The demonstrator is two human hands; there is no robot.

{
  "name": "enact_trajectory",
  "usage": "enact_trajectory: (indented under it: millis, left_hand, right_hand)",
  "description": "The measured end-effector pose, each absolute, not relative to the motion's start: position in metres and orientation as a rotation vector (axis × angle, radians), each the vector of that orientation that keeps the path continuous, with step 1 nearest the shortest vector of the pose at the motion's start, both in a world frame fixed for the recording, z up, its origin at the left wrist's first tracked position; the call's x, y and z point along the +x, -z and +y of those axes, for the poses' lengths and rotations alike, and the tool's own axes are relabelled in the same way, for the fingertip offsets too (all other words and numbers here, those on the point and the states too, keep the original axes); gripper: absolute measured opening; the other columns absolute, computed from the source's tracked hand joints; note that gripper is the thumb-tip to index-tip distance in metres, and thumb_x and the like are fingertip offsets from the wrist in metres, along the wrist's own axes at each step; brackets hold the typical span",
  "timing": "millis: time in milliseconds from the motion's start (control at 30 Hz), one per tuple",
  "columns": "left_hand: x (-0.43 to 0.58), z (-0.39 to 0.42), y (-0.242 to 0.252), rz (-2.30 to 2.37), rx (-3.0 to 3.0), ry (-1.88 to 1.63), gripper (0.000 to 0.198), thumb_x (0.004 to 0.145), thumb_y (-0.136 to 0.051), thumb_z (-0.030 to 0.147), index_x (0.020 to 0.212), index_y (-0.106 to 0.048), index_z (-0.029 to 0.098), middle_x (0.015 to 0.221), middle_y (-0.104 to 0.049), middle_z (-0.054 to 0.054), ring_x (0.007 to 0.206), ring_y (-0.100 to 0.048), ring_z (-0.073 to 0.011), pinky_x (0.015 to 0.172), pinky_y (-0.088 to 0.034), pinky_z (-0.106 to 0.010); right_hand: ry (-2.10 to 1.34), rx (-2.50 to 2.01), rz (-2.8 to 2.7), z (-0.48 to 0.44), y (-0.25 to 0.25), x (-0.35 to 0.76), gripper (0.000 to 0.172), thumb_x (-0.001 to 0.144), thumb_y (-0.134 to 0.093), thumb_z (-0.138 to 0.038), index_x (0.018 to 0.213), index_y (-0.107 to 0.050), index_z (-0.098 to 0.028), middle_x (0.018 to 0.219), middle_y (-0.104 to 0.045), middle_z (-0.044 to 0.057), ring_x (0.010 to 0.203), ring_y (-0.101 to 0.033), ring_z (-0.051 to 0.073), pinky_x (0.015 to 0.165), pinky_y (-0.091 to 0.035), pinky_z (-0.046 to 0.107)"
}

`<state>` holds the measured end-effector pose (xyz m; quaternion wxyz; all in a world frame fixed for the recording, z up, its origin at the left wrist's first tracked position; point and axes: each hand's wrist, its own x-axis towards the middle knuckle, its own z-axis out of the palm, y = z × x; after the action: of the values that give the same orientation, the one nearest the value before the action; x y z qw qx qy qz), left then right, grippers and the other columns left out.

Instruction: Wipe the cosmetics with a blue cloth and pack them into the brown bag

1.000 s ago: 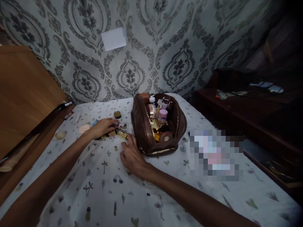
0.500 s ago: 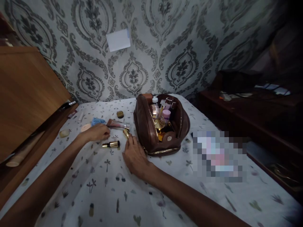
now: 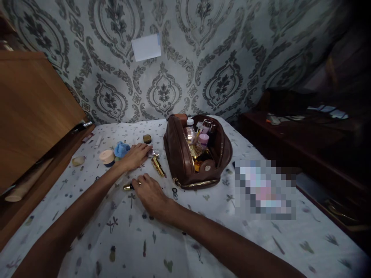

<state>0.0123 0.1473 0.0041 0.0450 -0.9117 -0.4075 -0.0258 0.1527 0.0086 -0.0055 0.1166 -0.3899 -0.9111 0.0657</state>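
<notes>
An open brown leather toiletry bag (image 3: 179,158) stands on a bed with a white patterned sheet (image 3: 139,235), packed with several small bottles and jars. My left hand (image 3: 135,155) lies palm down over a tube just left of the bag, its fingers stretched out. My right hand (image 3: 149,191) rests on a small gold and black bottle (image 3: 127,187), the fingers curled over it. A gold lipstick tube (image 3: 158,166) lies between both hands and the bag.
A peach round jar (image 3: 106,156), a blue cloth (image 3: 121,148), a small dark round tin (image 3: 147,138) and other small items lie on the sheet at the left. A wooden headboard (image 3: 31,108) rises at the left. A dark wooden bench (image 3: 304,139) runs along the right. A blurred patch sits right of the bag.
My right hand has moved left from beside the bag onto the small gold and black bottle. My left hand has gone forward onto the tube near the bag.
</notes>
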Motion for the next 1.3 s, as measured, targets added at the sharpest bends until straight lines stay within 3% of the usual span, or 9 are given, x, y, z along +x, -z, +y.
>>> enact_trajectory:
  millis: [133, 267, 467, 667, 767, 867, 1000, 1133, 1300]
  left_hand:
    - [0.021, 0.157, -0.013, -1.222, -2.789, -0.045, 0.030, 0.093, -0.054, 0.022, 0.122, -0.057, 0.016, 0.121, -0.059, -0.013, 0.112, -0.055, -0.0299, 0.091, -0.046, -0.041]
    - [0.022, 0.160, -0.021, -1.196, -2.829, -0.053, 0.025, 0.090, -0.057, 0.021, 0.115, -0.059, 0.019, 0.114, -0.062, -0.010, 0.104, -0.060, -0.0270, 0.084, -0.048, -0.036]
    - [0.005, 0.141, -0.031, -1.122, -2.996, 0.248, 0.023, 0.091, -0.053, 0.017, 0.114, -0.058, 0.022, 0.114, -0.064, -0.008, 0.105, -0.062, -0.0234, 0.089, -0.049, -0.033]
    - [-0.014, 0.100, -0.026, -1.061, -3.098, 0.347, 0.044, 0.093, -0.042, 0.012, 0.134, -0.054, 0.023, 0.144, -0.053, -0.011, 0.135, -0.049, -0.0249, 0.107, -0.046, -0.038]
    - [-0.023, 0.086, -0.026, -1.070, -3.148, 0.269, 0.058, 0.092, -0.041, 0.011, 0.147, -0.043, 0.029, 0.156, -0.043, -0.008, 0.143, -0.043, -0.0231, 0.113, -0.042, -0.037]
    - [-0.032, 0.090, -0.029, -1.249, -2.901, 0.341, 0.060, 0.091, -0.041, 0.012, 0.149, -0.042, 0.025, 0.157, -0.043, -0.012, 0.145, -0.039, -0.0282, 0.118, -0.035, -0.047]
    - [-0.045, 0.116, -0.030, -1.706, -2.392, 0.194, 0.054, 0.089, -0.050, 0.023, 0.141, -0.050, 0.010, 0.144, -0.053, -0.027, 0.143, -0.036, -0.0462, 0.110, -0.028, -0.072]
    - [-0.044, 0.134, -0.031, -1.791, -2.430, 0.018, 0.029, 0.090, -0.050, 0.027, 0.111, -0.069, 0.019, 0.110, -0.075, -0.015, 0.113, -0.064, -0.0364, 0.100, -0.045, -0.057]
    - [-0.019, 0.116, -0.046, -1.677, -2.447, 0.288, 0.035, 0.098, -0.038, 0.025, 0.117, -0.066, 0.018, 0.120, -0.070, -0.015, 0.113, -0.063, -0.0309, 0.101, -0.045, -0.047]
  right_hand:
    - [-0.289, -1.198, -2.584, 0.024, 0.006, 0.123, 0.032, 0.088, -0.053, -0.003, 0.117, -0.063, -0.010, 0.110, -0.067, 0.016, 0.110, -0.058, 0.028, 0.082, -0.055, 0.036]
    - [-0.323, -1.269, -2.474, 0.040, 0.011, 0.108, 0.040, 0.090, -0.056, -0.011, 0.130, -0.055, -0.003, 0.123, -0.062, 0.022, 0.115, -0.056, 0.030, 0.098, -0.050, 0.042]
    - [-0.413, -1.262, -2.290, 0.029, 0.033, 0.153, 0.034, 0.092, -0.053, -0.014, 0.125, -0.059, -0.007, 0.133, -0.058, 0.021, 0.128, -0.052, 0.030, 0.112, -0.043, 0.047]
    - [-0.584, -1.231, -2.039, 0.014, 0.047, 0.193, 0.060, 0.092, -0.052, -0.021, 0.147, -0.037, -0.003, 0.154, -0.039, 0.027, 0.146, -0.037, 0.031, 0.118, -0.037, 0.050]
    - [-0.678, -1.203, -1.936, 0.016, 0.042, 0.195, 0.072, 0.090, -0.060, -0.030, 0.152, -0.030, -0.008, 0.153, -0.042, 0.025, 0.144, -0.041, 0.031, 0.117, -0.038, 0.050]
    - [-0.732, -1.244, -1.913, 0.019, 0.036, 0.191, 0.073, 0.088, -0.064, -0.034, 0.150, -0.033, -0.010, 0.148, -0.048, 0.024, 0.137, -0.049, 0.031, 0.113, -0.042, 0.050]
    - [-0.653, -1.345, -1.953, 0.019, 0.032, 0.183, 0.066, 0.086, -0.068, -0.029, 0.144, -0.042, -0.010, 0.138, -0.053, 0.022, 0.130, -0.053, 0.032, 0.107, -0.046, 0.048]
    - [-0.539, -1.381, -1.987, 0.019, 0.034, 0.179, 0.046, 0.088, -0.062, -0.023, 0.132, -0.053, -0.014, 0.123, -0.061, 0.017, 0.119, -0.058, 0.028, 0.102, -0.048, 0.044]
    - [-0.593, -1.352, -1.828, 0.019, 0.041, 0.187, 0.043, 0.087, -0.058, -0.020, 0.130, -0.056, -0.015, 0.117, -0.066, 0.013, 0.105, -0.064, 0.024, 0.095, -0.052, 0.040]
